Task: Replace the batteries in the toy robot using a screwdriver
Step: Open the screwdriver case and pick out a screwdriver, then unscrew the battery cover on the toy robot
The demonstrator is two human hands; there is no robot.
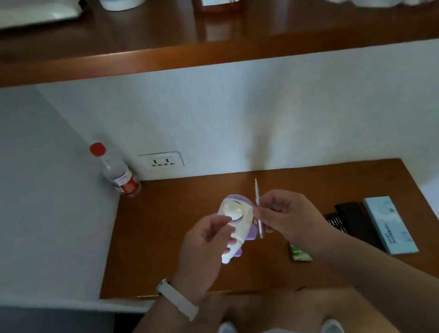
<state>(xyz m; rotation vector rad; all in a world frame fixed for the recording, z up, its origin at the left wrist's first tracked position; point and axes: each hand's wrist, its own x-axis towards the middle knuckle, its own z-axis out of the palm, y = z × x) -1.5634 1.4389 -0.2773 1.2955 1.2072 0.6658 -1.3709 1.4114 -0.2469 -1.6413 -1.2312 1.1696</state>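
A white and purple toy robot (236,221) is held above the low wooden table (178,202), its white underside facing me. My left hand (203,253) grips it from the left and below. My right hand (281,214) pinches a thin silver screwdriver (257,197), which stands nearly upright just right of the toy, its upper end pointing away from me. The screwdriver's lower end shows below my fingers. A small green battery pack (301,253) lies on the table under my right wrist.
A black screwdriver-bit case (352,221) and a light blue box (390,225) lie at the table's right side. A clear bottle with a red cap (119,171) stands in the back left corner beside a wall socket (161,161). A wooden shelf (193,51) runs overhead.
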